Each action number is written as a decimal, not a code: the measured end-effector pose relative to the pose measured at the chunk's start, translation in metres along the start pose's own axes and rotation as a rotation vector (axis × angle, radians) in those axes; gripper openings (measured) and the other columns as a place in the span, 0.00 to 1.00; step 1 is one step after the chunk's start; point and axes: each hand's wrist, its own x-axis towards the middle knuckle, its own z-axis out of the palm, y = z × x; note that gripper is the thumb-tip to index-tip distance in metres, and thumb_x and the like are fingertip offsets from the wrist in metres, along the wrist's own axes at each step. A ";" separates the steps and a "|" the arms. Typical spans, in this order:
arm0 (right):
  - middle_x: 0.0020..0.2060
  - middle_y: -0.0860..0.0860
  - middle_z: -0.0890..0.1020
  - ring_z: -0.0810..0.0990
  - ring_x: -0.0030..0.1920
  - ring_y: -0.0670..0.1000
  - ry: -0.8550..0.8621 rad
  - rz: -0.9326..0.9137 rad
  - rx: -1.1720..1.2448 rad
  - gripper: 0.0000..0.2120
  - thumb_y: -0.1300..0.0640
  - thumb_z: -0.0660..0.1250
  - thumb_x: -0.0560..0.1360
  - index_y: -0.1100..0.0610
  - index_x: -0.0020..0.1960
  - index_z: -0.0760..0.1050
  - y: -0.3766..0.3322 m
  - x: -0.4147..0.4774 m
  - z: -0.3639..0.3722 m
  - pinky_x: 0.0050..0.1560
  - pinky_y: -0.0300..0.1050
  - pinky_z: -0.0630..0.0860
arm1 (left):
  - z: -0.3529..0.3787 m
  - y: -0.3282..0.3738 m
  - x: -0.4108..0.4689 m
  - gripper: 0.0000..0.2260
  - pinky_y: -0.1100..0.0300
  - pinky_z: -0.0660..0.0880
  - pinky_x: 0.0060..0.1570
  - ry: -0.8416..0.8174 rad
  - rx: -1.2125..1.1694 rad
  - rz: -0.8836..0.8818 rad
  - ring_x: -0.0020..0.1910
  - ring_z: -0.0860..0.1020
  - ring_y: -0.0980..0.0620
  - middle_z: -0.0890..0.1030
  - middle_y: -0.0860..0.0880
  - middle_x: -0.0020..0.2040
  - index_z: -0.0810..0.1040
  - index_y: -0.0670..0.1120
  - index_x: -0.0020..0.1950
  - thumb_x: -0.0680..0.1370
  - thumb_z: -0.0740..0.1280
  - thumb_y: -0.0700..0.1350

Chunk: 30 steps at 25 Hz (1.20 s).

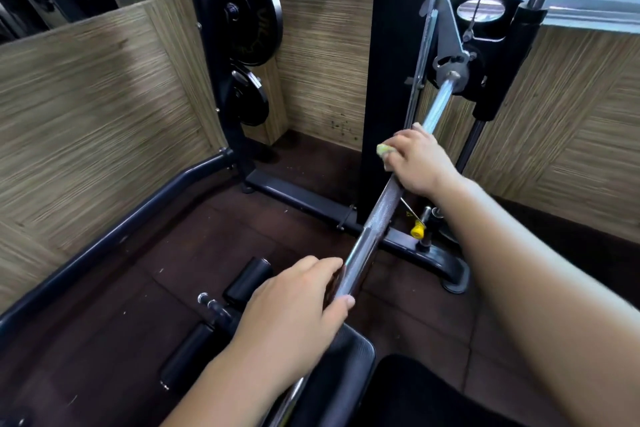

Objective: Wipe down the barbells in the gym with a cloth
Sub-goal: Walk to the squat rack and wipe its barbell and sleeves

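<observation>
While the barbell (379, 215) runs slantwise from the lower middle of the head view up to the black machine carriage (485, 55), both hands are closed on it. The left hand (298, 305) wraps the smooth chrome stretch nearest the person, fingers curled over the top and thumb underneath. Farther up the bar, past the knurled section between the two hands, the right hand (419, 159) grips around the shaft with a yellow-green cloth (383, 150) pressed under its fingers, a bit of it poking out on the left side of that hand. Beyond the right hand the bare bar continues up to the carriage. Left of both hands, black weight plates (247, 10) hang on a rack post. Below the left hand sit padded rollers (247, 279).
</observation>
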 end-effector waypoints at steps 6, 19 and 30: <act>0.68 0.52 0.79 0.63 0.78 0.54 -0.002 -0.403 0.094 0.24 0.43 0.56 0.82 0.55 0.69 0.77 -0.070 -0.146 0.019 0.80 0.49 0.54 | -0.004 -0.005 -0.028 0.22 0.51 0.74 0.56 -0.035 0.100 0.013 0.60 0.77 0.49 0.74 0.57 0.61 0.66 0.59 0.71 0.78 0.60 0.62; 0.69 0.52 0.78 0.67 0.77 0.55 0.032 -0.583 0.216 0.20 0.46 0.58 0.84 0.53 0.70 0.78 -0.108 -0.235 0.041 0.80 0.59 0.60 | -0.016 -0.026 -0.148 0.16 0.50 0.76 0.51 -0.032 0.171 -0.146 0.54 0.78 0.50 0.77 0.55 0.52 0.74 0.57 0.59 0.76 0.61 0.63; 0.69 0.52 0.78 0.69 0.76 0.58 0.082 -0.961 0.261 0.19 0.49 0.60 0.81 0.50 0.70 0.78 -0.183 -0.329 0.084 0.77 0.63 0.59 | 0.013 -0.007 -0.289 0.18 0.52 0.71 0.56 0.355 0.235 -0.659 0.60 0.71 0.51 0.75 0.59 0.58 0.74 0.60 0.65 0.75 0.64 0.61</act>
